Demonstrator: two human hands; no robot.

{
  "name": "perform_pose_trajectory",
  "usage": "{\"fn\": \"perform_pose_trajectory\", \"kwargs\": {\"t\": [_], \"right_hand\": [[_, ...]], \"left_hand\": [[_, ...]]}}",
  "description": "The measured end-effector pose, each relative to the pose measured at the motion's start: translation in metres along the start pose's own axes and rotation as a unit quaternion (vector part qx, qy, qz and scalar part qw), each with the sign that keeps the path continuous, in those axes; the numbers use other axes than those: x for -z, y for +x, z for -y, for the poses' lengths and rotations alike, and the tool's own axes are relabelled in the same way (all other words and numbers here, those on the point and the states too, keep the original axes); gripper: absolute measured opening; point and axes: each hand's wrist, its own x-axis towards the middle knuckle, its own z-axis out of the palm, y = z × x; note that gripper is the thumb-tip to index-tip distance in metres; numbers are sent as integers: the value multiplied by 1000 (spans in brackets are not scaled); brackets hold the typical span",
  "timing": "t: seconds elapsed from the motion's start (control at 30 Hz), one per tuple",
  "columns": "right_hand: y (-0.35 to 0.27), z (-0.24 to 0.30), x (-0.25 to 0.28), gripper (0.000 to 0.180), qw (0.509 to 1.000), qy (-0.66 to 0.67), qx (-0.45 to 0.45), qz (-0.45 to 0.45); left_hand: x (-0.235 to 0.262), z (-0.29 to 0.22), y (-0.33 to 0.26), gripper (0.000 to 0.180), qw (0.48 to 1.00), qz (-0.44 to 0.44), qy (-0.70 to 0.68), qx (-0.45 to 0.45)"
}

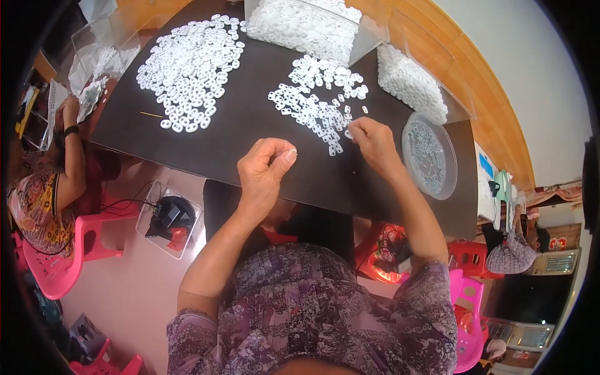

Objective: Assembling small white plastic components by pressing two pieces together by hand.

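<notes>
Beside the right hand [374, 140], on a dark counter [244, 125], lay a loose scatter of small white pieces [325, 115]. That hand was bent as if to pinch, its fingertips right next to a single piece [348, 134]; whether they gripped it could not be told. The left hand [265, 165] was raised near the front edge, thumb and forefinger pressed together on a tiny white thing [295, 151] too small to identify. Such a fingertip hold probably suited so slight an object, and the scatter seemed spread thin to keep single pieces within easy reach.

To the left, a larger heap of two-holed white ovals [187, 75] was set well apart, perhaps so the two kinds would not mix.

Behind the scatter, a clear box [370, 44] held a mass of white pieces; to its right, a second clear box [459, 103] held more. Nearer, a round clear tub [451, 164] contained small grey, metallic-looking bits [426, 153]. At far left sat a co-worker [44, 200], and on the floor a clear tray [140, 215] held a black device [172, 215].
</notes>
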Motion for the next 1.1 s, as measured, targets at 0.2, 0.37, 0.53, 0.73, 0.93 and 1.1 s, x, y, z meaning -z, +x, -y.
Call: {"fn": "perform_pose_trajectory", "kwargs": {"t": [0.2,0.37,0.53,0.73,0.93,1.1], "right_hand": [[-14,-4,-1,15,993,-98,45,-41],[-15,5,2,13,996,-71,26,-46],[-25,-4,14,12,997,-40,-34,-57],[-41,-13,31,12,981,-57,-27,-181],[-62,-72,79,11,951,-80,-174,-241],[-90,-101,96,10,951,-122,-232,-165]], "left_hand": [[0,5,0,11,1000,8,-15,8],[5,-1,-1,11,999,3,-29,25],[-2,-5,4,13,992,38,-112,50],[-1,-2,6,7,995,34,-77,53],[-1,-7,4,8,997,38,-54,52],[-4,-6,7,5,997,47,-41,42]]}}
